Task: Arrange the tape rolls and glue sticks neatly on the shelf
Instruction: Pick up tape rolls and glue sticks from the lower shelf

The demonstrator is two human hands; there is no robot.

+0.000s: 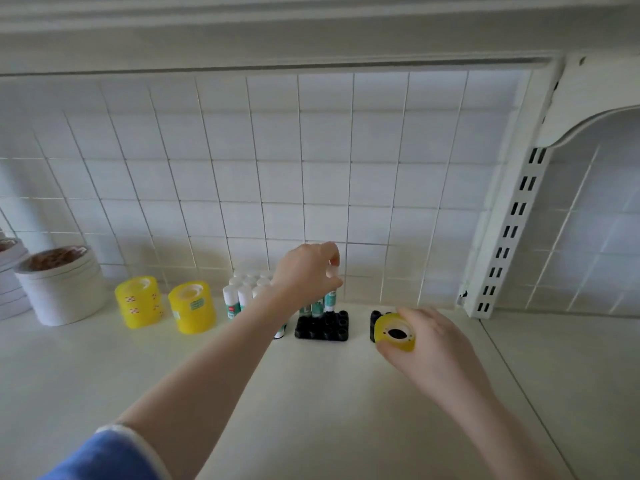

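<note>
Pinching a glue stick [331, 289] by its white cap, left hand [306, 268] holds it upright over the black holder [322, 323], frame centre. Right hand [429, 344] fingers curl round a yellow tape roll [395, 332], core facing the camera.

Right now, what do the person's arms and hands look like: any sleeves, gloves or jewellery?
Both hands are bare, with no gloves, and no rings or watch can be seen. The left hand is on a forearm that is bare up to a pushed-up blue sleeve with a white edge at the frame's lower left. The right hand and its forearm are bare as far as the frame shows, no sleeve visible.
</note>
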